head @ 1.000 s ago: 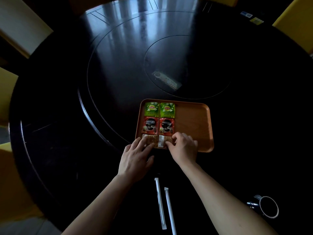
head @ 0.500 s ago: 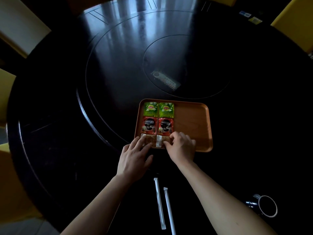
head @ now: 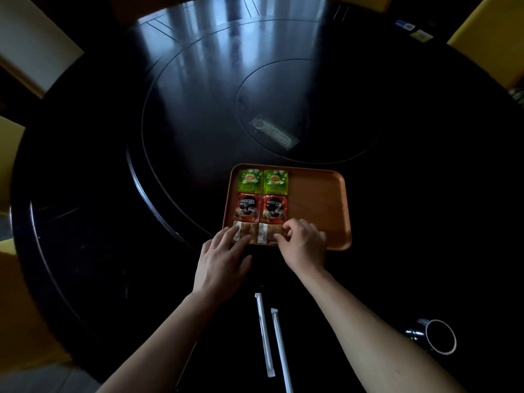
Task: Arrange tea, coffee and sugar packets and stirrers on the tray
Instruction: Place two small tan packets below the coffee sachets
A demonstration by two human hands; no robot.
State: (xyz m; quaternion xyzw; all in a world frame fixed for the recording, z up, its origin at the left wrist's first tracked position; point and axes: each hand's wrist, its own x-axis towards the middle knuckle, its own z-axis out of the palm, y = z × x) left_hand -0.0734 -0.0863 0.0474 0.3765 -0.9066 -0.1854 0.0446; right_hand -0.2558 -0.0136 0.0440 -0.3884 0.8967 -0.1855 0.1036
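Note:
An orange tray (head: 317, 205) lies on the dark round table. In its left half sit two green tea packets (head: 262, 181), below them two red coffee packets (head: 261, 207), and along the near rim two brown sugar packets (head: 256, 232). My left hand (head: 219, 260) rests flat, fingers spread, with fingertips on the left sugar packet. The fingers of my right hand (head: 302, 242) are curled and touch the right sugar packet's right end. Two white wrapped stirrers (head: 270, 336) lie on the table between my forearms.
A dark mug with a white rim (head: 436, 336) stands at the near right. A clear plastic item (head: 273, 134) lies on the table's inner turntable. Yellow chairs (head: 493, 38) ring the table. The tray's right half holds nothing.
Both hands stay at the sugar packets with only small finger shifts. The two sugar packets now lie a little straighter along the tray's near rim.

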